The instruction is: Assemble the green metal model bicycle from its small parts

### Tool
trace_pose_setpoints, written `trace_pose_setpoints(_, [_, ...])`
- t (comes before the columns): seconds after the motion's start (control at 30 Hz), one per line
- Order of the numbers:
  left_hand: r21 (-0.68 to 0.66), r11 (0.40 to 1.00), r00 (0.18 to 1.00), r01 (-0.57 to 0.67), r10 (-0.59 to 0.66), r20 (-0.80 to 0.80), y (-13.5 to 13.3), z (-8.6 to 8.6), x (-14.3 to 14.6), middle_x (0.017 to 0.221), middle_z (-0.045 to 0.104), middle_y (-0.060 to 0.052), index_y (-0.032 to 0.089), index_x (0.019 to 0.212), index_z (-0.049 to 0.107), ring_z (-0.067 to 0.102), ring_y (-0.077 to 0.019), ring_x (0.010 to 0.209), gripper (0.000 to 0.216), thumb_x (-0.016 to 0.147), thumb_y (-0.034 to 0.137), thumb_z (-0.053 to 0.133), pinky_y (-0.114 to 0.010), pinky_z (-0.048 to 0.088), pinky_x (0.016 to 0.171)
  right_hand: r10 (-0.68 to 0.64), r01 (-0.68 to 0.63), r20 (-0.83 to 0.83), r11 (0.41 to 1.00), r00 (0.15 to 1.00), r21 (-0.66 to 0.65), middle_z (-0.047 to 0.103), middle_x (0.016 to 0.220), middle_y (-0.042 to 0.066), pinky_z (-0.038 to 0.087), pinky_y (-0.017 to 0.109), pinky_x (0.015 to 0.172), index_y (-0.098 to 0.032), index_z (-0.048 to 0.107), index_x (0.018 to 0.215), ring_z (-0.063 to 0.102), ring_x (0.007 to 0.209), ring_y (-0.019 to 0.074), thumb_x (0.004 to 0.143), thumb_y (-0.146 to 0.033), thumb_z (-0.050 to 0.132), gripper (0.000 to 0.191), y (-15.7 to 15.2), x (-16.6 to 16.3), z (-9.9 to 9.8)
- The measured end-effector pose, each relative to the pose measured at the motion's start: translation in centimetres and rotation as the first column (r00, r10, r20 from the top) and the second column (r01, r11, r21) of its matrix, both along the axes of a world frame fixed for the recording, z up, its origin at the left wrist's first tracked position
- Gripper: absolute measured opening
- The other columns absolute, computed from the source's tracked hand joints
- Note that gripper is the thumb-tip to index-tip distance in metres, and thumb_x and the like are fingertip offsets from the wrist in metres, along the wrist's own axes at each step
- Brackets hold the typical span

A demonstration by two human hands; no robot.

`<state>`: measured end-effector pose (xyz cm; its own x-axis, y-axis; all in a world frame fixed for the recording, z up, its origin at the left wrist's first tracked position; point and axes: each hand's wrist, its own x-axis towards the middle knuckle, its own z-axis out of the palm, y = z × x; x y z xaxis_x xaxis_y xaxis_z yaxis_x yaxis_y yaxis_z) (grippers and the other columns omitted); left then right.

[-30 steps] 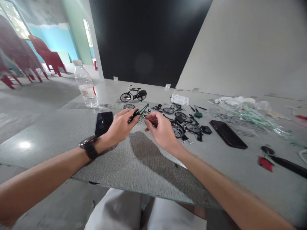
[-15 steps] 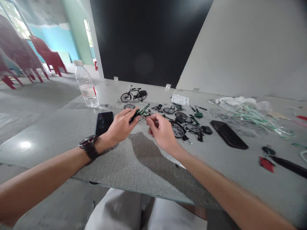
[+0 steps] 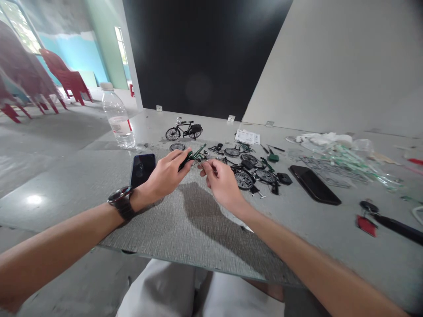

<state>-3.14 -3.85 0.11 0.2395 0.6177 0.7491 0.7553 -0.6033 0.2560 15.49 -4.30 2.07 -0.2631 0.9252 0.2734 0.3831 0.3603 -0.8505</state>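
My left hand [image 3: 171,172] is closed round a small green model bicycle frame [image 3: 199,152], whose thin tubes stick out past the fingertips to the upper right. My right hand [image 3: 220,178] pinches at the frame's lower right end, thumb and forefinger pressed together on a thin, small part too fine to make out. Both hands hover just over the table, fingertips nearly meeting. A finished black model bicycle [image 3: 183,130] stands upright behind them. One loose spoked wheel [image 3: 177,146] lies flat beyond my left hand.
Right of my hands lie several black and green bicycle parts [image 3: 244,181]. Farther right are a dark phone [image 3: 313,185], clear plastic packaging [image 3: 350,158] and keys with a red tag [image 3: 366,225]. Another phone [image 3: 142,169] and a water bottle [image 3: 119,119] stand left. Printed papers [image 3: 247,136] lie behind.
My right hand's fingertips have shifted slightly left and closer against the frame. My left hand keeps its hold almost unmoved.
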Motion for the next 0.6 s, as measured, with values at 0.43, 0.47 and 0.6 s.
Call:
trace_pose_setpoints(0.43, [-0.001,1.000,0.999,0.005,-0.005,-0.052,-0.01,-0.04,-0.21,0.116,0.068,-0.016,0.012,0.135,0.057,0.065,-0.0242,0.107,0.039,0.101,0.030,0.049,-0.043,0.055,0.094,0.024,-0.022,0.027,0.998,0.999,-0.055,0.064,0.075,0.004,0.039,0.029,0.056,-0.018,0.060,0.081,0.054,0.058,0.0141,0.099,-0.048,0.048,0.036,0.09,0.19,0.10])
trace_pose_setpoints(0.47, [-0.003,1.000,0.999,0.004,-0.005,-0.051,0.02,-0.07,-0.21,0.117,0.068,-0.016,0.012,0.135,0.057,0.065,-0.0243,0.108,0.039,0.101,0.029,0.050,-0.043,0.055,0.094,0.020,-0.019,0.024,0.999,1.000,-0.039,0.065,0.078,0.005,0.040,0.029,0.057,-0.018,0.060,0.083,0.055,0.061,0.0145,0.098,-0.047,0.050,0.034,0.05,0.16,0.13])
trace_pose_setpoints(0.6, [-0.005,1.000,1.000,-0.008,0.007,-0.030,0.08,-0.18,-0.07,0.118,0.069,-0.016,0.012,0.132,0.059,0.066,-0.0246,0.109,0.036,0.100,0.029,0.052,-0.044,0.055,0.096,-0.005,0.007,-0.018,0.995,1.000,0.103,0.068,0.089,0.007,0.046,0.030,0.065,-0.020,0.059,0.090,0.061,0.075,0.0174,0.093,-0.037,0.060,0.017,-0.14,0.06,0.06])
